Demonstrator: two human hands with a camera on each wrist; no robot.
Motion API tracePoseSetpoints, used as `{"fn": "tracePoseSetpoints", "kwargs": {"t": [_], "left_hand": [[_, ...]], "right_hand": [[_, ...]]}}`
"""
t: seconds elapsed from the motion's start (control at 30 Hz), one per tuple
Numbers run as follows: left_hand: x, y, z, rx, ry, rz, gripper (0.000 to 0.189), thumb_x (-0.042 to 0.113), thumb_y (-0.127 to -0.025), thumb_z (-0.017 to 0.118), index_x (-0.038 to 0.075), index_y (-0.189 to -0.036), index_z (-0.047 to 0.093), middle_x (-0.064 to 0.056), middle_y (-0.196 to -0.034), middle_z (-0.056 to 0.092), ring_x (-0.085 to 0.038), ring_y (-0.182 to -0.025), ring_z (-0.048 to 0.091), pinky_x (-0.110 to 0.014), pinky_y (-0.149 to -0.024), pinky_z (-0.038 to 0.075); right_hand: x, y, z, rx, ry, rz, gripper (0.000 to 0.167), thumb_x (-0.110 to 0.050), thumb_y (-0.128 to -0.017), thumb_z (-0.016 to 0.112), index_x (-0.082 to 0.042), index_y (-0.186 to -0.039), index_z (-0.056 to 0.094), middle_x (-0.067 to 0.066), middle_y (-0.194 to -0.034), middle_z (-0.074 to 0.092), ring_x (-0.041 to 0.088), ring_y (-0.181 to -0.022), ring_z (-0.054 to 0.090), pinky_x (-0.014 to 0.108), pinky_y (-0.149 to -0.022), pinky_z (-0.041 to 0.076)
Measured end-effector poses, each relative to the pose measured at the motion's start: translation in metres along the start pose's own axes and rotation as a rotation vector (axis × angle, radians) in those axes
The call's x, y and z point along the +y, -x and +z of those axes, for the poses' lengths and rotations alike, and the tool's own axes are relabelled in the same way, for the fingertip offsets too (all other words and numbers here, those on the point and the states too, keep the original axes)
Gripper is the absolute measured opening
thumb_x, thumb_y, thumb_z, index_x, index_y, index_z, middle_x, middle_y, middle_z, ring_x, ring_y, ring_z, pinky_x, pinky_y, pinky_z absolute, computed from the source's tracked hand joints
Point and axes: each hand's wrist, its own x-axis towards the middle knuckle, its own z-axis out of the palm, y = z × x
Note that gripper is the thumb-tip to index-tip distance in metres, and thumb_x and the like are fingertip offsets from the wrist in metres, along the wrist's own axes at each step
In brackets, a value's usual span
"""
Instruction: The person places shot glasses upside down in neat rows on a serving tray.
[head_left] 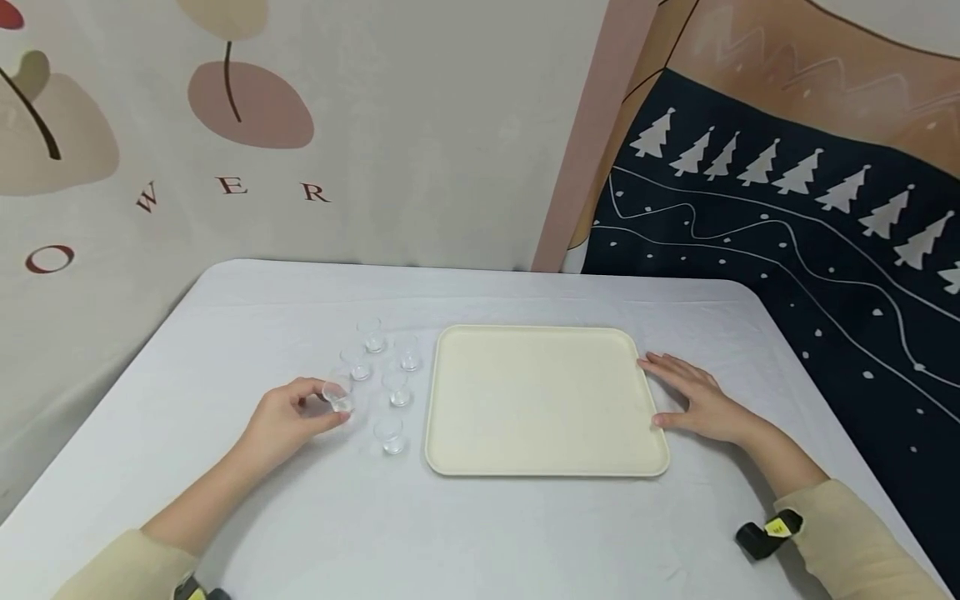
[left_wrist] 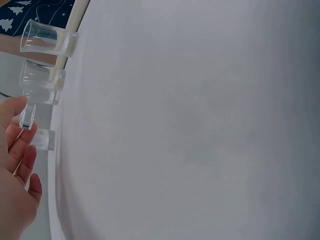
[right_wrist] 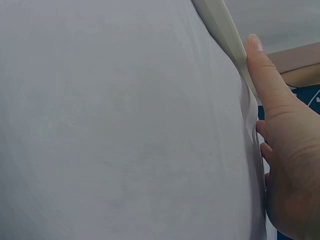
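My left hand (head_left: 288, 417) pinches a small clear shot glass (head_left: 337, 395) between thumb and fingers, left of the tray. In the left wrist view this shot glass (left_wrist: 28, 117) shows partly behind the fingertips; whether its base touches the cloth I cannot tell. Several matching glasses stand upright close by, among them a front one (head_left: 390, 435) and a back one (head_left: 372, 337). A cream rectangular tray (head_left: 547, 402) lies flat to their right with nothing on it. At the tray's right edge rests my right hand (head_left: 701, 402), fingers extended and spread, thumb against the rim in the right wrist view.
A white cloth (head_left: 480, 533) covers the table, whose far edge meets a hanging printed with leaf shapes and letters (head_left: 232, 185). To the right hangs a dark blue fabric (head_left: 750, 217) with white trees. A black wrist device (head_left: 768, 535) sits at the right sleeve.
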Motion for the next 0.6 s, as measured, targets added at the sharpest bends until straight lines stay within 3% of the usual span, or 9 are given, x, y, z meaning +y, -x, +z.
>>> {"fn": "tracePoseSetpoints", "kwargs": {"t": [0.2, 0.43, 0.6], "left_hand": [[0.011, 0.002, -0.006, 0.036, 0.023, -0.032, 0.024, 0.021, -0.078, 0.081, 0.010, -0.096, 0.070, -0.001, -0.094, 0.064, -0.021, -0.087, 0.047, -0.029, -0.069, 0.037], [0.021, 0.004, -0.007, 0.102, 0.063, 0.031, 0.027, 0.014, -0.075, 0.083, 0.009, -0.098, 0.070, 0.012, -0.092, 0.062, -0.019, -0.085, 0.047, -0.023, -0.065, 0.038], [0.031, 0.003, -0.003, 0.126, 0.096, 0.064, 0.029, 0.011, -0.073, 0.084, 0.008, -0.099, 0.071, 0.014, -0.090, 0.062, -0.018, -0.084, 0.046, -0.023, -0.065, 0.037]], "right_hand": [[0.001, 0.000, -0.001, -0.004, 0.001, 0.005, 0.084, -0.036, -0.078, 0.078, -0.014, -0.148, 0.036, 0.023, -0.152, 0.024, 0.048, -0.137, 0.013, 0.072, -0.098, 0.007], [0.001, 0.000, 0.000, -0.005, -0.009, 0.014, 0.084, -0.035, -0.078, 0.078, -0.013, -0.147, 0.036, 0.023, -0.152, 0.024, 0.048, -0.137, 0.012, 0.071, -0.099, 0.006], [0.001, 0.000, 0.000, -0.008, -0.013, 0.016, 0.084, -0.035, -0.078, 0.078, -0.014, -0.148, 0.036, 0.023, -0.152, 0.024, 0.048, -0.138, 0.011, 0.071, -0.099, 0.006]]}}
